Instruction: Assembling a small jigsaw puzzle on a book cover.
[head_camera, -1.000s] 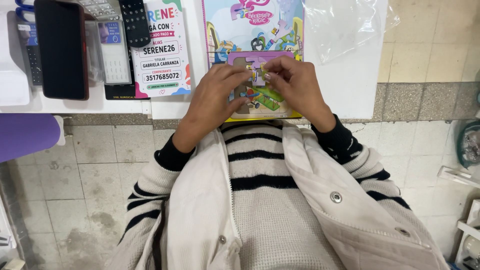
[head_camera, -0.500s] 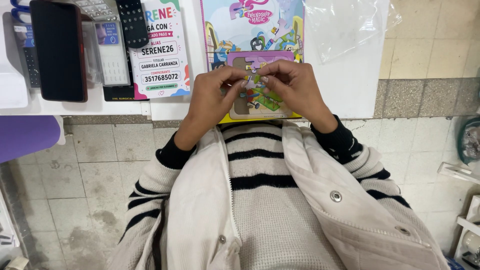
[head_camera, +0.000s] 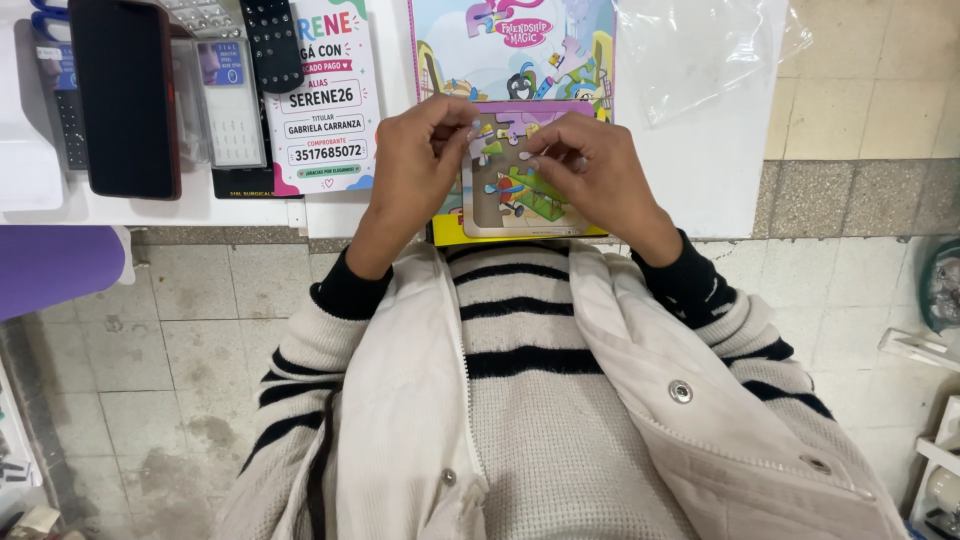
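2 hands are on the puzzle, just as they were 1 second ago, but your fingers have crept a little. Your left hand (head_camera: 415, 165) sat lower on the picture before; now its fingertips pinch up near the top edge of the puzzle (head_camera: 515, 190). Your right hand (head_camera: 590, 175) has slid a bit too, and more of the green and red picture shows under it than before.

The puzzle is a small flat one with a yellow frame. It has a purple strip at the top, green grass and a little red shape in the middle. It lies at the near edge of the white table (head_camera: 690, 170), right in front of your tummy, and it rests on the bottom part of a bigger bright picture board (head_camera: 515, 50).

Your left hand pinches a small piece between thumb and finger, tips close together. Your right hand presses its curled fingers down on the puzzle near the top; you cannot tell if it grips a piece or only pushes.

A clear plastic bag (head_camera: 705, 50) lies to the right of the picture board, and what is in it, if anything, you cannot tell. A black phone (head_camera: 125, 95) lies far on the left. Next to it sit a clear box (head_camera: 225, 105), a black remote (head_camera: 272, 45) and a white card with pink letters (head_camera: 325, 95).
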